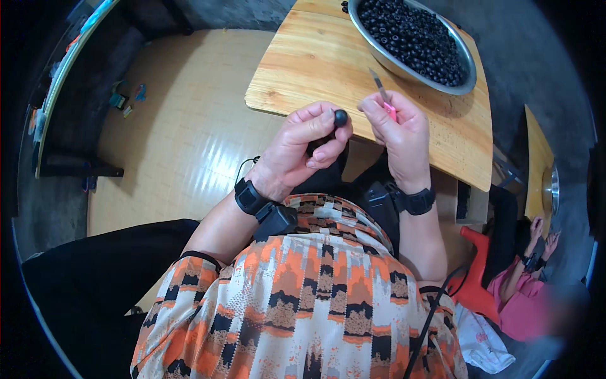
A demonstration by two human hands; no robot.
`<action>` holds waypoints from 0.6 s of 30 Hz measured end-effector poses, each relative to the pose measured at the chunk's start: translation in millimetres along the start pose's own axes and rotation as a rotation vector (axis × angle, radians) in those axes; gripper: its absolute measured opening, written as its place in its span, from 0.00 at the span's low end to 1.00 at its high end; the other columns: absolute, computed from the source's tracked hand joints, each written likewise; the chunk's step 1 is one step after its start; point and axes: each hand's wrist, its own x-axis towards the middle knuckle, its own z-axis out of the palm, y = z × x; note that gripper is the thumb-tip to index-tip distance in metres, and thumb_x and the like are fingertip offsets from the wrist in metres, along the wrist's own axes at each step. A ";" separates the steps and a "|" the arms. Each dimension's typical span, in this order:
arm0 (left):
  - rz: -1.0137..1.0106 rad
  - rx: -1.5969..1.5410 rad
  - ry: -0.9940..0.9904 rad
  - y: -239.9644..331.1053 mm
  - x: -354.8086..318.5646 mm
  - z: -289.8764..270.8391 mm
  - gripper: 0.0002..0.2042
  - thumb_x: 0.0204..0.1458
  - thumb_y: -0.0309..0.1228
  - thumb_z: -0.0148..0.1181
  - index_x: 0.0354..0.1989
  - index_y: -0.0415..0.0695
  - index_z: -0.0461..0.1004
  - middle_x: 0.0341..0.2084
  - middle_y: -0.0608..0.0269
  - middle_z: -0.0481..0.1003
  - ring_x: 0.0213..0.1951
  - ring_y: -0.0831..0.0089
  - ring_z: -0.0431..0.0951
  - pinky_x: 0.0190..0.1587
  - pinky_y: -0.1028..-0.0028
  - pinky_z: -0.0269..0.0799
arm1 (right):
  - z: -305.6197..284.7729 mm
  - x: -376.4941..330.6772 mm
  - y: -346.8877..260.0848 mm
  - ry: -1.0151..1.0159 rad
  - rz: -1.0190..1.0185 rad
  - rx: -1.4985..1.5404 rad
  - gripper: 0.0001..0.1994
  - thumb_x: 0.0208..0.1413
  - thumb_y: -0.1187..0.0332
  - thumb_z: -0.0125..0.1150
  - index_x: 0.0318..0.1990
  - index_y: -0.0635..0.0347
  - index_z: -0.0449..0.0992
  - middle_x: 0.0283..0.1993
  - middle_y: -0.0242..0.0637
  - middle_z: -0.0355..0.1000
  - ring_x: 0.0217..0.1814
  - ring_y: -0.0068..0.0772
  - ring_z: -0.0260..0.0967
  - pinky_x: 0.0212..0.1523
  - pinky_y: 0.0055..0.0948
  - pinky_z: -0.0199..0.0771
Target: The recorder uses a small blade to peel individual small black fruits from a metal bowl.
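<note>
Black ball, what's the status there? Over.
Left hand: pinching ball. Right hand: gripping knife, blade pointing away. Ball and knife apart. Bowl beyond both hands, not in the way.

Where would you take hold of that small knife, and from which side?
Probably by its pink handle, from the near side, where the right hand grips it: the slim bare blade points away from the wearer, so the far end is best avoided.

Moderate light falls evenly on the counter [309, 60], while white glare shines off the floor [189, 95] at left. Fisheye distortion bends straight edges toward a dark rim; a blur covers a person's head [564, 312] at near right.
</note>
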 end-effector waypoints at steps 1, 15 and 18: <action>0.025 -0.085 0.001 1.5 0.6 -3.2 0.11 0.60 0.37 0.53 0.38 0.40 0.70 0.27 0.66 0.67 0.17 0.85 0.60 0.16 0.85 0.55 | -3.7 0.6 3.0 0.040 0.004 -0.059 0.06 0.56 0.71 0.62 0.33 0.66 0.75 0.28 0.21 0.67 0.30 0.10 0.59 0.32 0.13 0.61; 0.156 -0.465 0.062 17.7 -4.6 -26.3 0.11 0.63 0.36 0.48 0.43 0.40 0.68 0.32 0.65 0.65 0.21 0.82 0.60 0.17 0.82 0.56 | -29.5 5.3 30.2 0.144 -0.127 -0.291 0.08 0.57 0.70 0.62 0.30 0.65 0.73 0.23 0.19 0.61 0.27 0.11 0.56 0.28 0.15 0.59; 0.188 -0.460 0.075 21.1 -9.2 -27.4 0.10 0.62 0.33 0.49 0.44 0.39 0.70 0.33 0.63 0.66 0.22 0.80 0.61 0.16 0.81 0.57 | -49.8 20.3 23.6 0.243 -0.184 -0.419 0.09 0.56 0.68 0.63 0.30 0.66 0.74 0.22 0.24 0.66 0.26 0.12 0.58 0.27 0.18 0.61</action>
